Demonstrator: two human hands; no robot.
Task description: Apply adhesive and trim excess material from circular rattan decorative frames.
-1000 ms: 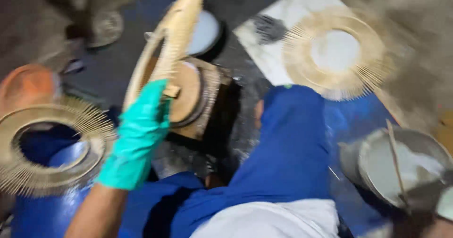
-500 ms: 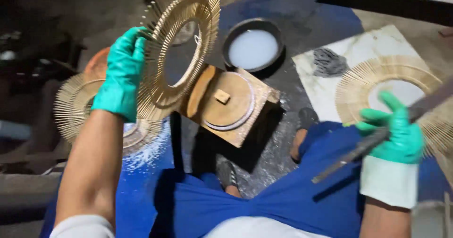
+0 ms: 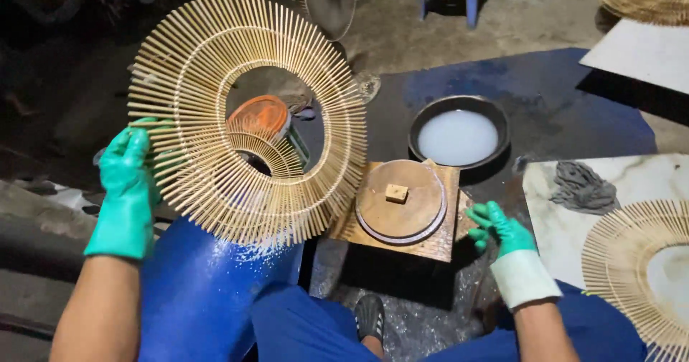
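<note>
Currently the left hand, in a green glove, grips the bamboo sunburst ring at its 9 o'clock rim and holds it upright above a blue barrel. Its sticks look fully fanned and evenly set, so this piece appears assembled. Through the opening an orange lid shows.

The right hand, also gloved, rests with fingers curled against the 3 o'clock edge of the square wooden block; it holds nothing else. A round wooden disc with a small centre peg sits bare on the block, no ring on it.

At 12 o'clock from the block: a black pan of milky liquid. At 3 o'clock: another sunburst ring flat on a white board, beside a grey rag.
</note>
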